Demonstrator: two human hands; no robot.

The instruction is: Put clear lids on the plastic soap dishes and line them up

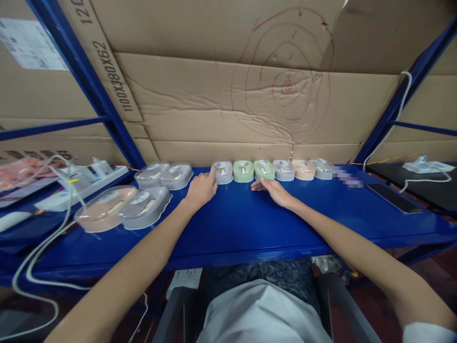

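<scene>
Clear-lidded boxes (154, 214) lie face-up, apparently keeping labels (246, 163) visible.
Left hand (202, 190), index outstretched, by grey box (224, 175); right hand (273, 189), straight fingers empty, beside green box (264, 170).

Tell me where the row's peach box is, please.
In the head view, the peach box sits right of centre, between one grey box and another.

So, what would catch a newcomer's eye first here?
Probably the red rings drawn on the cardboard behind the blue table. Next, six pastel cases line the table's back edge, left fingers at the row's left end, right fingers by a green case near its middle.
</scene>
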